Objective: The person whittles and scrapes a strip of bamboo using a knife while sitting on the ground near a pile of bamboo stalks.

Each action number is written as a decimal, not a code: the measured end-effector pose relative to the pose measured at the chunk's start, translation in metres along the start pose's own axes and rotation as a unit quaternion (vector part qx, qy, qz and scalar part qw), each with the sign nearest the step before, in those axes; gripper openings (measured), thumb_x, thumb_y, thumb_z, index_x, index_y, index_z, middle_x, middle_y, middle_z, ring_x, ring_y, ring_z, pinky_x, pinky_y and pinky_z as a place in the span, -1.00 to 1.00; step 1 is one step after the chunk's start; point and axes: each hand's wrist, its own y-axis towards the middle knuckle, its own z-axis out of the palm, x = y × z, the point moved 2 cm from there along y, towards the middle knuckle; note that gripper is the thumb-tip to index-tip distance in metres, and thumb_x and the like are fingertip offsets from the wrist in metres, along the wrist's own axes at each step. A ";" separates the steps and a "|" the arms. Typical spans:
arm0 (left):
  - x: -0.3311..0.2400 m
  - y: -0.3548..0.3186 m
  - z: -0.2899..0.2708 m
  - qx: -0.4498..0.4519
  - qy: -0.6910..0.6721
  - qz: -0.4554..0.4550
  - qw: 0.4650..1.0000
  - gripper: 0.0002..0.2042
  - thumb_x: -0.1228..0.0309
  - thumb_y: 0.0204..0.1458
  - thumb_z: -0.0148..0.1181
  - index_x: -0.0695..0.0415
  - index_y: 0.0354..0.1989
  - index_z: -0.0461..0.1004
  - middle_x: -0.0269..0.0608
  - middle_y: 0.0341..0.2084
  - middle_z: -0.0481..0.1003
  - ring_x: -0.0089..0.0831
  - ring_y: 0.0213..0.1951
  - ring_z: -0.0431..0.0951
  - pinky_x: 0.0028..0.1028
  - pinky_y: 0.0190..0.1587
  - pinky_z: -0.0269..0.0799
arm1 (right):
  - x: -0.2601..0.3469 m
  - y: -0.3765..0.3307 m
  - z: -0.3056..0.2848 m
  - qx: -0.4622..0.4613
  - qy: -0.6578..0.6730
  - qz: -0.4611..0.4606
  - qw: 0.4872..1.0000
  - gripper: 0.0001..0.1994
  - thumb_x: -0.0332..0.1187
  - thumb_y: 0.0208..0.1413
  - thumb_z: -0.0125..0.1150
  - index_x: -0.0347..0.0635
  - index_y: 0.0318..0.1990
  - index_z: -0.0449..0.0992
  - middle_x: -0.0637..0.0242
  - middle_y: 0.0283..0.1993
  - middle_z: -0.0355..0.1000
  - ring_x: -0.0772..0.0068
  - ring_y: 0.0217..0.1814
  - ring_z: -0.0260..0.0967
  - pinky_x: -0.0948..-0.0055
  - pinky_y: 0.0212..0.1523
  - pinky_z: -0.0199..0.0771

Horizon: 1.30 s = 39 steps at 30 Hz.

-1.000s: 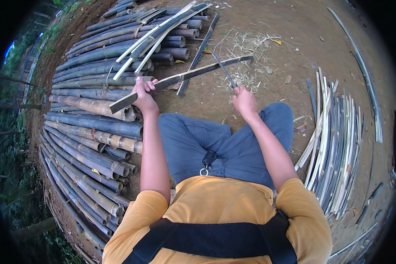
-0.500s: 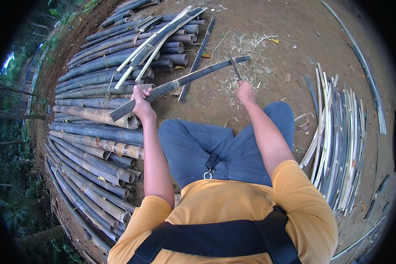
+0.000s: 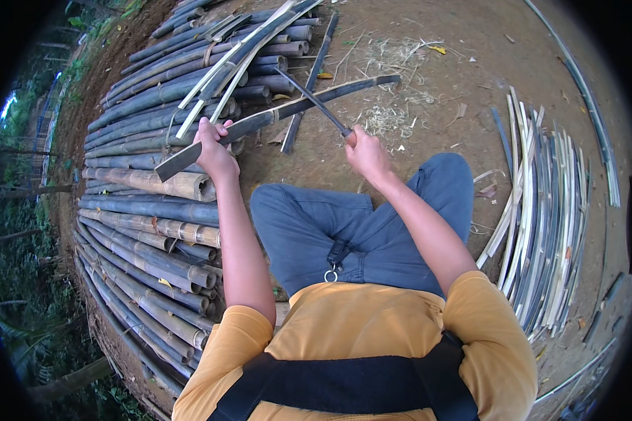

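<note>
My left hand is closed round a split bamboo slat near its left end. The slat slants away to the right, dark on its outer face, with a pale ring at a node. In my right hand is the brown handle of a long, narrow-bladed knife, gripped in a fist. The blade points up and left and crosses the slat near its middle. Whether the edge touches the slat I cannot tell.
Stacked bamboo poles fill the left side. Loose pale strips lie on the far poles, and a bundle of thin strips rests at the right. Fine shavings are scattered on the dirt ahead. Long bamboo lengths lie at the far right.
My right hand has moved left and nearer, and the knife has swung from pointing away to pointing up and left across the slat. My left hand has shifted slightly left with the slat.
</note>
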 end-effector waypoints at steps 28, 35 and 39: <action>0.011 -0.004 -0.021 -0.017 -0.016 -0.019 1.000 -0.68 0.37 0.28 0.02 0.12 -0.58 0.24 -0.32 -0.62 0.24 -0.50 -0.50 0.33 -0.22 -0.07 0.53 | -0.038 0.038 0.013 -0.003 -0.058 0.058 0.997 -0.77 -0.22 0.17 0.11 -0.16 -0.14 0.46 -0.06 -0.26 0.55 -0.16 -0.13 0.52 -0.05 -0.10 0.51; 0.015 -0.007 -0.026 -0.029 -0.018 -0.043 0.998 -0.69 0.35 0.29 0.00 0.11 -0.55 0.24 -0.38 -0.62 0.18 -0.54 -0.51 0.30 -0.21 -0.06 0.54 | -0.105 0.087 0.010 -0.018 -0.051 0.183 0.982 -0.71 -0.17 0.23 0.05 -0.14 -0.03 0.45 -0.07 -0.09 0.52 -0.10 0.00 0.50 -0.02 -0.01 0.49; 0.016 -0.007 -0.031 -0.031 -0.015 -0.042 0.998 -0.71 0.36 0.29 0.00 0.10 -0.53 0.24 -0.40 -0.63 0.17 -0.55 -0.51 0.29 -0.21 -0.06 0.54 | -0.081 0.075 0.021 -0.012 -0.028 0.141 0.989 -0.74 -0.21 0.21 0.04 -0.18 -0.10 0.47 -0.08 -0.14 0.54 -0.15 -0.05 0.50 -0.05 -0.03 0.48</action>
